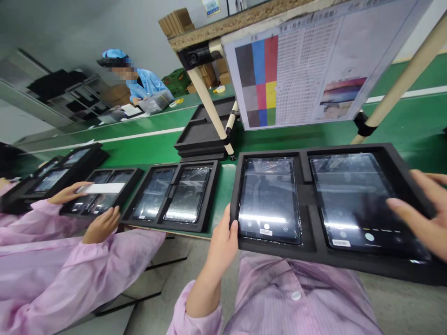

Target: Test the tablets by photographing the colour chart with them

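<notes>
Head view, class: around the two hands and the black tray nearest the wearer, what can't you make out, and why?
- Most of the left hand's fingers: hidden by the tray.
- The right hand's wrist: cut off by the head view's right edge.
- The tray's near right corner: cut off there too.
- Print on the tablet labels: too small.
- The hanging chart's fine text: too small and blurred.
</notes>
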Tool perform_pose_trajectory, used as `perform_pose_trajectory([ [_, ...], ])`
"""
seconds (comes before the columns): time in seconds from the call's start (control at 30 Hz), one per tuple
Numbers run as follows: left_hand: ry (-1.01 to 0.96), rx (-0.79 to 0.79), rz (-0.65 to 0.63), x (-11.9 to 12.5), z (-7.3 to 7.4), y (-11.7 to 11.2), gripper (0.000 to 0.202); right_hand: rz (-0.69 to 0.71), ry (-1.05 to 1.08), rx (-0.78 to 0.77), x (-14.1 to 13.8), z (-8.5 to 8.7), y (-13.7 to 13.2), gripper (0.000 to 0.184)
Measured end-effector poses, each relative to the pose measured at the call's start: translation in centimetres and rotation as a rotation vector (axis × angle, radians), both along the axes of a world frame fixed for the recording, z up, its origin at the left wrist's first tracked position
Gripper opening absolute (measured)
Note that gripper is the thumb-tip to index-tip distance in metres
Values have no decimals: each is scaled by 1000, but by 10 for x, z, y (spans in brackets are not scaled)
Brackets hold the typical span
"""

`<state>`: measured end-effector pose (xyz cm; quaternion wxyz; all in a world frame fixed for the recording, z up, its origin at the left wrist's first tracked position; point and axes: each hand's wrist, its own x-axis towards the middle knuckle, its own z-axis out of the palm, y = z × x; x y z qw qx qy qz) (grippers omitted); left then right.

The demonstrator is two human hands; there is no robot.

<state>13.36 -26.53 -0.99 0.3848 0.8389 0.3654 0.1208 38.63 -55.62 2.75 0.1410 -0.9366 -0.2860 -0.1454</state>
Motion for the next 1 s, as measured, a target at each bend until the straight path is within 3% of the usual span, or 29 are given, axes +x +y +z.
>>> perform_pose_trajectory([
  [0.07,-13,-14,10,-2,-4,1,56,266,-65,47,-33,-6,31,74],
  [0.13,-29,-29,29,-4,-9,2,55,416,-56,30,-66,-17,69,66],
  [0.23,-83,-39,47,-4,-17,4,53,409,194,-33,-93,-35,114,68],
  [0.3,-116,-45,51,-3,-21,5,52,352,405,29,-96,-37,127,78],
  [0.37,-135,-56,60,-2,-24,5,52,281,619,224,-95,-32,129,86],
  [0.5,-143,-87,63,-1,-28,6,53,151,1029,809,-100,-17,131,102],
  [0.57,-156,-89,56,-1,-29,7,54,113,1160,973,-104,-14,138,114],
  [0.67,-163,-77,36,0,-26,10,53,105,1262,982,-104,-18,152,117],
  [0.83,-145,-15,53,6,-13,20,54,142,1150,1003,-100,-23,159,113],
  [0.93,-299,-48,89,14,0,17,60,206,1136,1087,-103,-16,150,119],
  [1.0,-421,-163,17,18,12,7,72,251,1084,1152,-103,-8,142,120],
])
